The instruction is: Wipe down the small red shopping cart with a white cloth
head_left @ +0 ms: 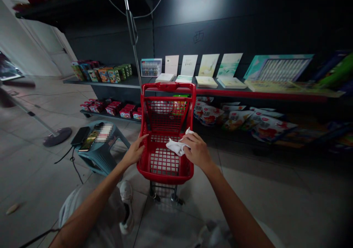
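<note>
A small red shopping cart (154, 174) stands on the tiled floor in front of me, its basket empty. My left hand (135, 150) rests on the cart's left rim, fingers curled over the edge. Over the right side of the basket, my right hand (196, 150) is closed around a crumpled white cloth (176, 145), which touches the cart's inner side. My bent legs and a grey shoe (127, 204) show below the cart.
A teal plastic stool (106, 156) with phones on it stands left of the cart, cables trailing from it. Dark shelves (132, 82) behind hold boxes, books and snack bags. A lamp stand's round base (57, 136) sits on the floor at left.
</note>
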The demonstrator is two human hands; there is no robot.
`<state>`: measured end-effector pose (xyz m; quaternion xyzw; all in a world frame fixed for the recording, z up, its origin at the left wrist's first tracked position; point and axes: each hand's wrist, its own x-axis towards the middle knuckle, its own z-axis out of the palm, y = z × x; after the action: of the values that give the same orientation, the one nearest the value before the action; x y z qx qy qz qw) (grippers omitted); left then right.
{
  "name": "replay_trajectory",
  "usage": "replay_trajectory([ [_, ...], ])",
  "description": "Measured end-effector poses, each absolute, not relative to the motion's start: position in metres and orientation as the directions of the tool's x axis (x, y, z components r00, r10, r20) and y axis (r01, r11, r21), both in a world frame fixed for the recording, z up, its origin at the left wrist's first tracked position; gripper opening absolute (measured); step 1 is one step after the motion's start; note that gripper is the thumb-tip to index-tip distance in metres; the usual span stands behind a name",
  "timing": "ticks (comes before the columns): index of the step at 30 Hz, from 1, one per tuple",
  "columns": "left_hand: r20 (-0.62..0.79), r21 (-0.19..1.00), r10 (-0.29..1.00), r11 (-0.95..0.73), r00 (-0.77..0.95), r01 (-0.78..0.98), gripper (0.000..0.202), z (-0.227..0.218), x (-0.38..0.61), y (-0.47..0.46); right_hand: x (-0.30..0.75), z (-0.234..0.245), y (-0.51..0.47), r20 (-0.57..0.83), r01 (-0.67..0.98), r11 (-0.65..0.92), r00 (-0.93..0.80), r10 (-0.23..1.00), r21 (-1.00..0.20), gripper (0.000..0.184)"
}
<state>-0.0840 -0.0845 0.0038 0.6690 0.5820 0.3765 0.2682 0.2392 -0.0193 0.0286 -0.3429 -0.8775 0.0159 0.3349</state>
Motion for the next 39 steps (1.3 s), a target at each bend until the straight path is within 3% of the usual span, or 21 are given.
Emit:
replay_trajectory([
  [14,0.233,0.79,0.938,-0.337,0.257,0.513,0.071,0.006,-0.116,-0.078,0.242,0.019,-0.011,0.661,0.553,0.785,-0.481,0.575,-0.28,0.028],
  [21,0.176,0.873,0.963,-0.248,0.203,0.42,0.067,-0.007,-0.131,-0.076,0.245,0.015,-0.003,0.686,0.596,0.762,-0.445,0.576,-0.252,0.028],
  [27,0.257,0.873,0.957,-0.288,0.132,0.393,0.069,-0.001,-0.142,-0.069,0.247,0.014,0.005,0.695,0.631,0.741,-0.426,0.579,-0.23,0.029],
  [30,0.36,0.782,0.932,-0.277,-0.043,0.559,0.073,0.007,-0.142,-0.073,0.245,0.013,0.005,0.703,0.636,0.737,-0.415,0.577,-0.23,0.032],
  [33,0.493,0.592,0.864,-0.248,-0.101,0.767,0.056,0.018,-0.13,-0.088,0.24,0.013,0.001,0.718,0.646,0.729,-0.397,0.572,-0.224,0.035],
  [36,0.521,0.485,0.853,-0.307,0.011,0.819,0.042,0.026,-0.106,-0.11,0.235,0.013,-0.001,0.725,0.653,0.718,-0.372,0.579,-0.239,0.035],
  [39,0.472,0.351,0.844,-0.444,0.254,0.824,0.03,0.025,-0.079,-0.129,0.234,0.013,0.001,0.726,0.642,0.715,-0.348,0.593,-0.276,0.032],
])
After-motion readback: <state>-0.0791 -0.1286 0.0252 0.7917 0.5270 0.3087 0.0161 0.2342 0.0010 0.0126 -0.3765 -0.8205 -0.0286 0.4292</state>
